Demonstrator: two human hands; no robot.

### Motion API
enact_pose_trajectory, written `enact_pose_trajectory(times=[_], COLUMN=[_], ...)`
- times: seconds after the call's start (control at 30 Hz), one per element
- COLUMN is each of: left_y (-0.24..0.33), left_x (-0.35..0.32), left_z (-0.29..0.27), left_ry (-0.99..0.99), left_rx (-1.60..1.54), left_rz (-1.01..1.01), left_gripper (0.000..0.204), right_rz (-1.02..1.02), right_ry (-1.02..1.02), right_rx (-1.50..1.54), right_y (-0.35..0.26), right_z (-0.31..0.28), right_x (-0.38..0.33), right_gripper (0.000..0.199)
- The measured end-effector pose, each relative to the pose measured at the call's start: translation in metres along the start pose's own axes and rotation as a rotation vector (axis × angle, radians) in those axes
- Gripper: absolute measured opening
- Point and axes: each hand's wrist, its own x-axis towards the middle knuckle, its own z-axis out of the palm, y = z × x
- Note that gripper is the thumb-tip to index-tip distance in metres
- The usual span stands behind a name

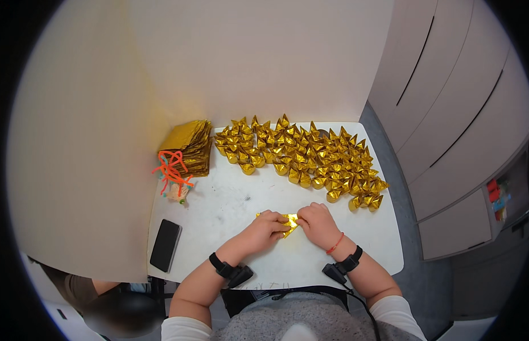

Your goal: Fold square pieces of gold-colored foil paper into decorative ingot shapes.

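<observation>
Near the front middle of the white table, a piece of gold foil paper (293, 221) lies partly folded between my hands. My left hand (268, 228) presses its fingers over the left part of the foil. My right hand (317, 223) pinches the right corner, its fingertips curled. Beyond them spreads a large group of folded gold foil ingots (310, 156), standing close together along the back and right. A thick stack of gold foil sheets (187, 139) rests at the back left corner. Parts of the foil under my fingers are hidden.
Orange pipe-cleaner-like strands (172, 167) lie against the stack, above a small pale item with green bits. A black phone (166, 245) lies at the left edge of the white table (219, 199). Walls border the back and left; pale cabinets (446, 113) stand right. Another person's arm shows lower left.
</observation>
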Motion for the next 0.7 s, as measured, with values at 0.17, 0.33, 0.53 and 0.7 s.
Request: enact_pose_trajectory(times=[0.17, 0.33, 0.53, 0.7], left_y=[0.016, 0.025, 0.021, 0.020], left_x=[0.020, 0.037, 0.029, 0.020], left_z=[-0.002, 0.016, 0.012, 0.004], left_ry=[-0.001, 0.093, 0.095, 0.002], left_rx=[0.076, 0.264, 0.361, 0.371], left_rz=[-0.060, -0.224, -0.103, -0.152], left_gripper=[0.016, 0.024, 0.034, 0.043], right_rz=[0.120, 0.146, 0.151, 0.152], right_ry=[-0.126, -0.147, -0.121, -0.131], right_rx=[-0.002, 0.027, 0.022, 0.026], right_y=[-0.001, 0.001, 0.001, 0.000], right_z=[0.001, 0.001, 0.004, 0.003], right_x=[0.001, 0.002, 0.002, 0.002], right_gripper=[0.007, 0.008, 0.008, 0.008])
